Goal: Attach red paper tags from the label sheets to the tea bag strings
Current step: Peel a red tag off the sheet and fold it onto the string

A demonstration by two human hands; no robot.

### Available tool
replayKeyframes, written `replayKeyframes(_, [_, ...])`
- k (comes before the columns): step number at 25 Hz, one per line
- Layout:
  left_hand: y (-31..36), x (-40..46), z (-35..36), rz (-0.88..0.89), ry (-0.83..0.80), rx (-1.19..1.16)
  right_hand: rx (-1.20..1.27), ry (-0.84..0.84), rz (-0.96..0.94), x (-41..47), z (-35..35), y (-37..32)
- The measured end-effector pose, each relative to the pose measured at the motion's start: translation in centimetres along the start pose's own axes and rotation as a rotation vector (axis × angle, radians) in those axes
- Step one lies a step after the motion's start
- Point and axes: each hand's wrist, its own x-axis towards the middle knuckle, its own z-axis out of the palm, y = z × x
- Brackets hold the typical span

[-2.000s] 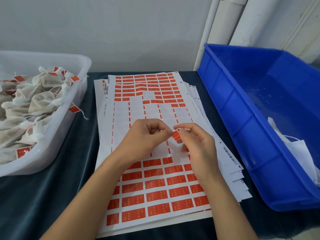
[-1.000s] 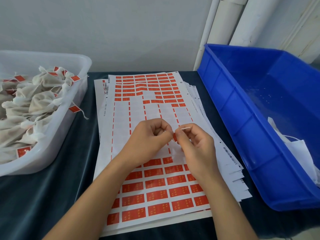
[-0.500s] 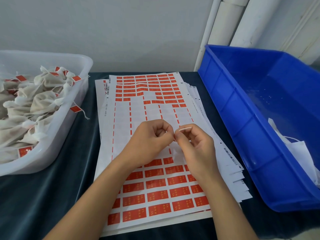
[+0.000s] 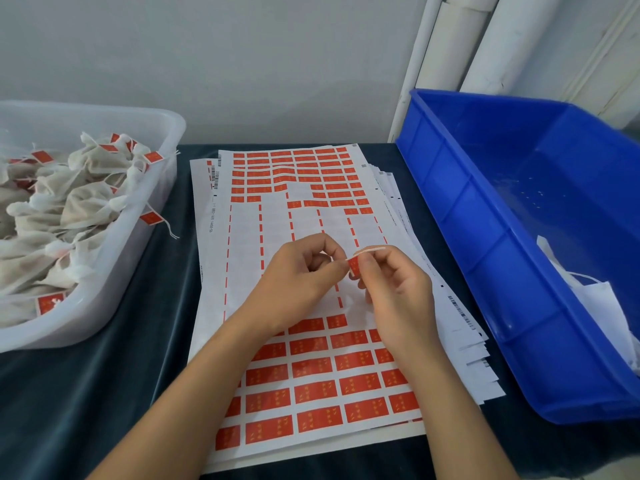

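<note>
Head view: we work at a dark table (image 4: pixel 104 393), blue bin (image 4: pixel 502 271) right, clear tub (image 4: pixel 138 244) of tagged tea bags (image 4: pixel 79 209) left, label sheets (image 4: pixel 277 230) between. Above them, our left hand (image 4: pixel 298 278) and right hand (image 4: pixel 398 292) pinch a red tag (image 4: pixel 354 266) on a white string (image 4: pixel 370 250).

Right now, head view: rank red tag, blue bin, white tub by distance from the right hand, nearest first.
1. Red tag: pinched at the fingertips of the right hand, over the label sheets.
2. Blue bin: on the right; its near wall is just past the sheets' edge.
3. White tub: far left, beyond the left hand.
</note>
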Motion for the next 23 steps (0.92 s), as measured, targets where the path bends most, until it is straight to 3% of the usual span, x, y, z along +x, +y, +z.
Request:
replayKeyframes(17, [0.24, 0.00, 0.00, -0.012, 0.028, -0.025, 0.079, -0.070, -0.012, 0.02, -0.12, 0.10])
replayKeyframes(23, [0.13, 0.00, 0.02, -0.032, 0.039, -0.047, -0.133, -0.121, -0.038, 0.11, 0.33, 0.84])
